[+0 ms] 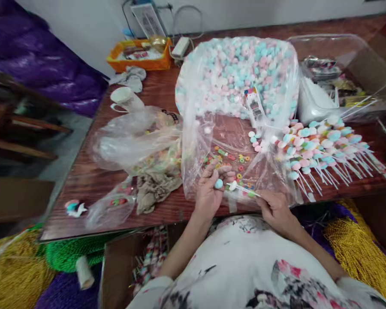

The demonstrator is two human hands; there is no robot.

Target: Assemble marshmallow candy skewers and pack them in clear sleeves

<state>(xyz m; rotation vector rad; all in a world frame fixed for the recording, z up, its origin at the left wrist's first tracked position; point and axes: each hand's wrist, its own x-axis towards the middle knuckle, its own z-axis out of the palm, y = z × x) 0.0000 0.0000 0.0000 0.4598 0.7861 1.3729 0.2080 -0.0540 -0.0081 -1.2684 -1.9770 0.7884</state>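
My left hand [210,186] is turned palm up with its fingers curled, and a small light blue puff ball [218,183] rests in it near the thumb. Between the fingertips of my right hand [275,210] are thin white sticks [247,190], pointing left toward the left hand. A white puff [233,186] is at their tip, apart from the blue one. Under both hands lies a clear plastic sheet [225,133], with small coloured rings [241,159] scattered on it. Several loose puffs [254,139] are just beyond the right hand.
A large heap of pastel puffs [238,73] in clear plastic fills the back. Finished-looking puff sticks [328,146] are piled right, before a clear bin [341,47]. Leftward are plastic bags [138,141], a brown cloth [157,186], a white mug [127,99] and an orange tray [138,64].
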